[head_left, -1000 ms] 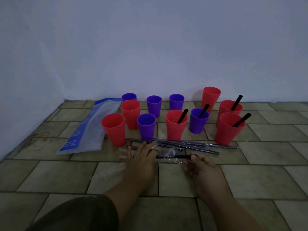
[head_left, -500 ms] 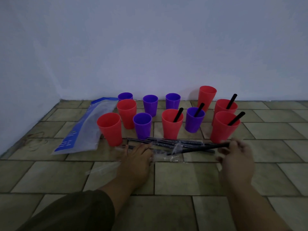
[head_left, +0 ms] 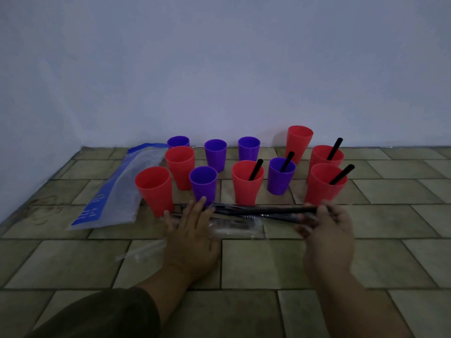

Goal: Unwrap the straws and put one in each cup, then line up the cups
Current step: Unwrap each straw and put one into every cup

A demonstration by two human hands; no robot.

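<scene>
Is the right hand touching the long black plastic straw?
Touching. The head view shows the right hand pinching one end of the long black plastic straw.

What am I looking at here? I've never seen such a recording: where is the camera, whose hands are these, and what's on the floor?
There is no machine: a person wears one camera on the head, looking forward and down, so the picture shows that person's own hands. On the tiled floor stand eleven cups, six red and five purple; four hold inserted straws. The left hand lies flat, fingers straight, on a pile of wrapped straws. The right hand grips one end of a black straw. A blue and clear plastic bag lies at the left, and empty clear wrappers lie beside the left hand.
</scene>
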